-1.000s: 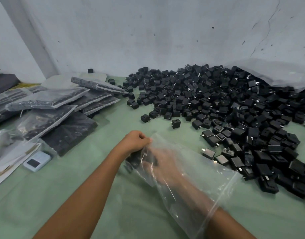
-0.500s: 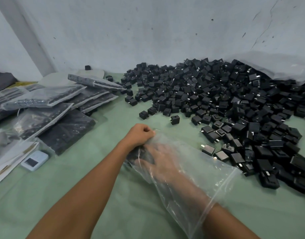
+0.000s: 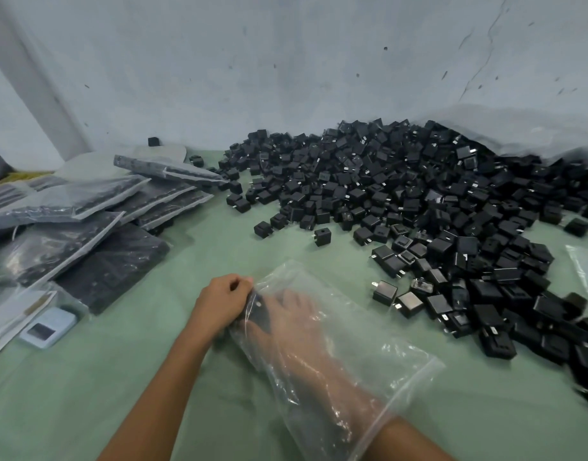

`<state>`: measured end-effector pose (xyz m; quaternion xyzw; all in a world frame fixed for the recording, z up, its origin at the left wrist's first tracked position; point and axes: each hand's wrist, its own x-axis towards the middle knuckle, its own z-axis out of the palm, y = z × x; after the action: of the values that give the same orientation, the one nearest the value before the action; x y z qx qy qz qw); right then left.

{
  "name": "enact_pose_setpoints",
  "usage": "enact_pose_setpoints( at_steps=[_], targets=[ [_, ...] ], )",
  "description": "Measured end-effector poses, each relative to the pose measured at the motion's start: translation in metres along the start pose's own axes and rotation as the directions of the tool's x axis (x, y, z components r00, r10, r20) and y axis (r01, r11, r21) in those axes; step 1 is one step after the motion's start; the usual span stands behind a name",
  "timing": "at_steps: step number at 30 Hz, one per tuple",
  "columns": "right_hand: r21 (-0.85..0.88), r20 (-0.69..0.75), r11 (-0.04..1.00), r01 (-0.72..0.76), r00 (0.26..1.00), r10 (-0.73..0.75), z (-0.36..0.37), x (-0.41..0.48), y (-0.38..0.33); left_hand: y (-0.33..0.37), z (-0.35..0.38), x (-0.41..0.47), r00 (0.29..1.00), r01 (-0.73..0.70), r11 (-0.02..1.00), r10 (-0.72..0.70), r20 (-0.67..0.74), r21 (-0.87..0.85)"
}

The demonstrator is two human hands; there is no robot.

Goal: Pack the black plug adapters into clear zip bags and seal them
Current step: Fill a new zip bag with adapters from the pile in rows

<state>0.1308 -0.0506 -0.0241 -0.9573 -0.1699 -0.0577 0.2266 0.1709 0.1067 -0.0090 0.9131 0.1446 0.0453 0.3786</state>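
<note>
Plug adapters (image 3: 419,201): loose black heap on the green table (image 3: 146,404), beyond and to the right of the clear zip bag (image 3: 359,347); its nearest pieces lie just beside the bag.
Clear zip bag: lies flat on the table, mouth toward the person, closed end away.
Left hand (image 3: 219,302): at the bag's far end, outside it, fingers curled and pinching the plastic there.
Right hand (image 3: 294,314): inside the bag past the wrist, reaching to dark adapters (image 3: 260,311) at the far end; through the film I cannot tell whether its fingers grip or lie straight.
Risk, slip: if the left pinch lets go, the bag would likely slide with the right hand and bunch up.
Risk, spill: pulling the arm out fast could drag adapters back toward the open mouth.
Risk, seal: prongs could snag or pierce the thin film; a piece left at the zip would stop it closing.
Count, loose adapters: hundreds, too many to count.
Count, adapters in bag: a few dark shapes, number unclear.
Count, filled bags (image 3: 73,201): at least six, stacked left of the bag.
Count, open bags: one in hand.
</note>
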Motion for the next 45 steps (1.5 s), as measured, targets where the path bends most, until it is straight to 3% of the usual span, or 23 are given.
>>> enact_pose_setpoints(
  at_steps=[6,11,17,20,22,26,29,31,33,37,40,42,44,45],
  targets=[
    [0.032,-0.013,0.999,0.034,0.999,-0.034,-0.003,-0.007,-0.004,-0.004,0.003,-0.01,0.997,-0.061,0.998,0.061,-0.044,-0.008],
    [0.024,-0.023,1.0,-0.02,1.0,0.02,0.004,-0.009,-0.007,-0.008,0.0,-0.011,0.995,-0.095,0.995,0.095,-0.023,0.003],
    [0.032,0.099,0.999,-0.007,0.995,0.004,-0.011,-0.015,-0.014,-0.003,0.001,-0.012,0.995,-0.096,0.995,0.095,0.012,0.03],
    [0.053,0.283,0.993,0.102,0.952,-0.113,-0.033,-0.043,0.007,-0.003,0.002,-0.013,0.994,-0.107,0.994,0.107,0.012,0.011],
    [0.097,0.362,0.985,0.145,0.916,-0.171,-0.059,-0.079,0.031,-0.003,0.002,-0.013,0.994,-0.105,0.994,0.105,0.009,-0.009],
    [0.299,0.484,0.952,0.066,0.849,-0.211,-0.14,-0.15,0.079,-0.004,0.005,-0.013,0.995,-0.097,0.995,0.097,0.009,-0.033],
    [0.45,0.381,0.891,-0.065,0.916,-0.126,-0.197,-0.159,0.101,-0.005,0.005,-0.013,0.996,-0.085,0.995,0.086,0.015,-0.043],
    [0.373,0.164,0.927,-0.042,0.986,-0.021,-0.207,-0.131,0.108,-0.004,0.005,-0.014,0.996,-0.082,0.996,0.082,0.016,-0.042],
    [0.165,0.053,0.985,-0.059,0.997,0.051,-0.192,-0.084,0.113,-0.002,0.005,-0.015,0.996,-0.085,0.996,0.085,0.017,-0.035],
    [-0.331,0.229,0.94,-0.079,0.96,0.161,-0.14,-0.011,0.126,0.001,0.004,-0.016,0.997,-0.077,0.997,0.077,0.028,0.0],
    [-0.415,0.177,0.906,-0.088,0.969,0.175,-0.127,0.003,0.134,0.0,0.004,-0.015,0.997,-0.076,0.997,0.076,0.028,0.012],
    [-0.298,0.099,0.948,-0.113,0.984,0.148,-0.135,-0.003,0.135,-0.001,0.003,-0.014,0.997,-0.077,0.997,0.077,0.019,0.005],
    [0.116,0.043,0.963,-0.242,0.97,0.238,-0.157,-0.025,0.132,-0.001,0.003,-0.013,0.996,-0.082,0.997,0.081,0.024,0.007],
    [0.341,0.027,0.896,-0.285,0.956,0.294,-0.169,-0.043,0.13,-0.002,0.003,-0.013,0.996,-0.084,0.996,0.083,0.029,0.009]
  ],
)
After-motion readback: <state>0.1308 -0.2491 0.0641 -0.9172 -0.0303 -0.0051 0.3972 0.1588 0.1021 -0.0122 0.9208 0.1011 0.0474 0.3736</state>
